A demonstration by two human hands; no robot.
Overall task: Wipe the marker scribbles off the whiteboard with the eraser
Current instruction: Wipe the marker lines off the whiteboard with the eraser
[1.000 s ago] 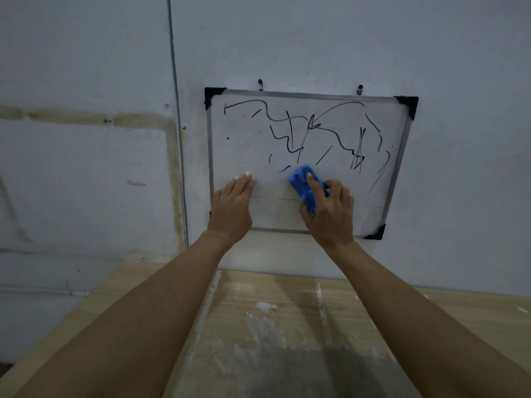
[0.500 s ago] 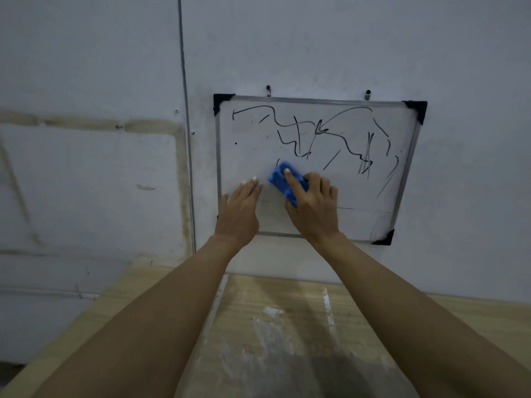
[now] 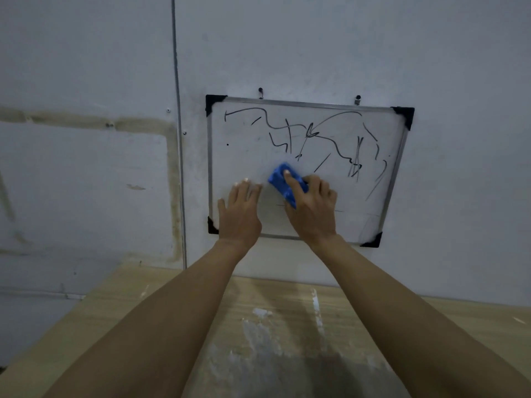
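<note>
A small whiteboard (image 3: 238, 156) with a metal frame and black corner caps hangs on the wall from two hooks. Black marker scribbles (image 3: 313, 136) cover its upper half and right side; the lower left part is mostly wiped. My right hand (image 3: 311, 209) presses a blue eraser (image 3: 283, 183) against the board near its middle, index finger laid along the top of it. My left hand (image 3: 240, 215) lies flat on the board's lower left area, fingers together, holding nothing.
A wooden tabletop (image 3: 281, 334) with white paint smears stands below the board, against the grey wall (image 3: 86, 168). A thin vertical pipe (image 3: 178, 124) runs down the wall just left of the board.
My right hand slid the eraser leftward and slightly up across the board's middle, wiping off a few short marks there. My left hand stayed flat on the lower left.
</note>
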